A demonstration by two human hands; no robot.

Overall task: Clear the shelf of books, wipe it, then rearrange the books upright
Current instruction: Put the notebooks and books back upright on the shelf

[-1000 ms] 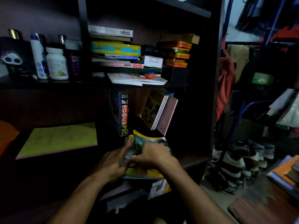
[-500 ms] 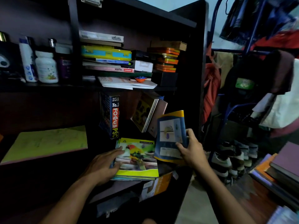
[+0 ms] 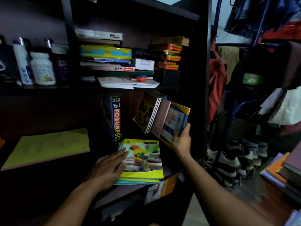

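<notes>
A dark wooden shelf (image 3: 172, 171) holds a flat stack of notebooks topped by a parrot-cover notebook (image 3: 143, 159). My left hand (image 3: 107, 168) rests flat on the stack's left edge, fingers straight. My right hand (image 3: 181, 139) grips a blue and yellow notebook (image 3: 175, 123) and holds it tilted against the leaning books (image 3: 153, 115) at the compartment's right. A thick dark "Focus PSC" book (image 3: 114, 116) stands upright at the left.
The shelf above carries flat stacked books (image 3: 105, 53), orange boxes (image 3: 167, 56) and bottles (image 3: 42, 69). A yellow-green sheet (image 3: 47, 147) lies in the left compartment. Shoes (image 3: 231, 162) sit on the floor at right, beside a book pile (image 3: 285, 173).
My right hand lifted the blue and yellow notebook off the stack and carried it up and right against the leaning books. My left hand stayed on the stack.
</notes>
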